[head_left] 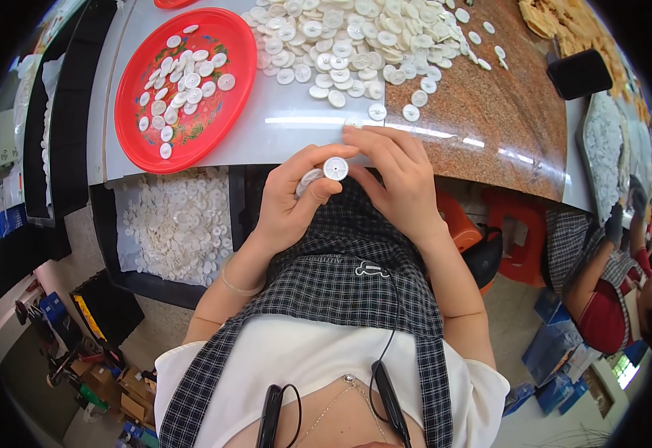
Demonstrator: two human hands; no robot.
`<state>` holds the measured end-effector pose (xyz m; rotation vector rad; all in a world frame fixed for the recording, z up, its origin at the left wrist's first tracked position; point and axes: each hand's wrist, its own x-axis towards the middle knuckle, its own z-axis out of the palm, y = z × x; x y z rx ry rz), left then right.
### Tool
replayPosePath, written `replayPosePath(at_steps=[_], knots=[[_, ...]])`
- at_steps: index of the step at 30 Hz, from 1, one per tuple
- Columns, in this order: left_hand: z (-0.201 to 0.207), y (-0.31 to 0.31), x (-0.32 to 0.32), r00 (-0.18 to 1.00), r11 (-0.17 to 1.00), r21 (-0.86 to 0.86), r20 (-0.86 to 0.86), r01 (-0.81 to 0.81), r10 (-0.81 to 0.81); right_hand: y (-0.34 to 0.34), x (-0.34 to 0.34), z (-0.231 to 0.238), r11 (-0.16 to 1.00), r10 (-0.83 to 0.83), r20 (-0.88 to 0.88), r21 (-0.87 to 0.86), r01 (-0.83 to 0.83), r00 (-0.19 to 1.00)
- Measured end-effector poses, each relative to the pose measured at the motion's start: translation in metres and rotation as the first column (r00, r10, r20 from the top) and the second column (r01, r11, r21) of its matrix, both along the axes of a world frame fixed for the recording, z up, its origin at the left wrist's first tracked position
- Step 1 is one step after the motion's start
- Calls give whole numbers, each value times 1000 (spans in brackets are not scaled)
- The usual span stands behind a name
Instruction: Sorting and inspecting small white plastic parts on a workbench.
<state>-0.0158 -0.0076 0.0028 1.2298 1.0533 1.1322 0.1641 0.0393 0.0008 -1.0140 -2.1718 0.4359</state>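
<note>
My left hand (290,196) is closed on a white toothed plastic gear wheel (336,169), pinched between thumb and forefinger with its face up. More pale discs (309,179) are tucked in the same palm, partly hidden by the fingers. Close beside it, my right hand (399,173) has its fingers bent and its thumb apart from them. Its fingertips lie at the tip of my left forefinger, and its thumb tip is by the gear's edge. I see nothing held in it. Both hands are at the table's near edge.
A red round tray (126,140) with several white gears stands at left on the table (296,123). Behind lies a large heap of gears (356,45). Below the edge at left is a bin of white pieces (177,228). A black phone-like object (580,73) and a co-worker (602,306) are at right.
</note>
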Motion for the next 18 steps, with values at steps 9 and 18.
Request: replayPosePath(at_steps=[9, 18], knots=[[3, -1, 2, 997, 997, 70, -76, 16, -11, -10, 18, -26, 989, 5, -46, 151, 2, 999], [-4, -1, 5, 980, 995, -86, 197, 42, -24, -19, 11, -17, 951, -142, -420, -308, 6, 896]])
